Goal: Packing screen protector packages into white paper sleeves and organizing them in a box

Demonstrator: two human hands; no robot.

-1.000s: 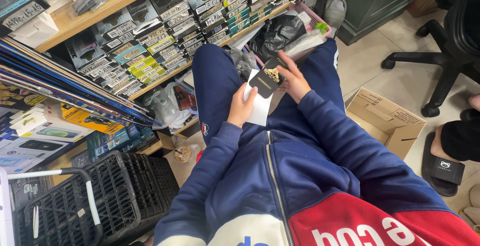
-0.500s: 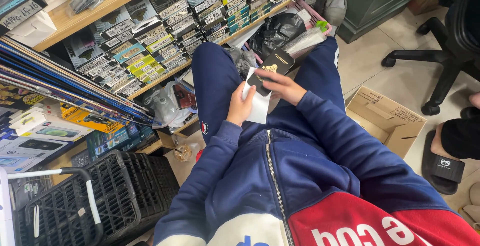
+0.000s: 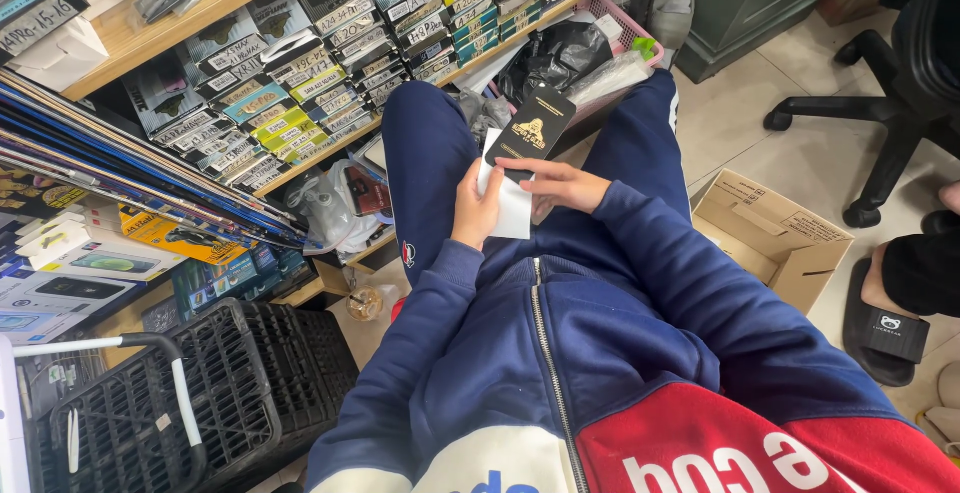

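Note:
I sit with my knees apart in dark blue trousers. My left hand [image 3: 473,209] grips a white sleeve or envelope [image 3: 514,209] by its left edge over my lap. My right hand [image 3: 553,184] pinches the lower end of a flat black package [image 3: 537,127] with a gold emblem. The black package sticks up and away from me, its lower end overlapping the top of the white sleeve.
Wooden shelves [image 3: 214,1] hold rows of small labelled packages to the left and ahead. A black plastic basket [image 3: 230,373] stands at lower left. A pink basket [image 3: 617,36] with black bags lies ahead, an open cardboard box [image 3: 770,236] to the right, an office chair [image 3: 905,103] beyond it, and another person's sandalled foot [image 3: 890,318].
The black package was held low against the white sleeve, partly covered by my right hand. It now stands out farther above the sleeve, showing its full face. Both hands stayed over my lap.

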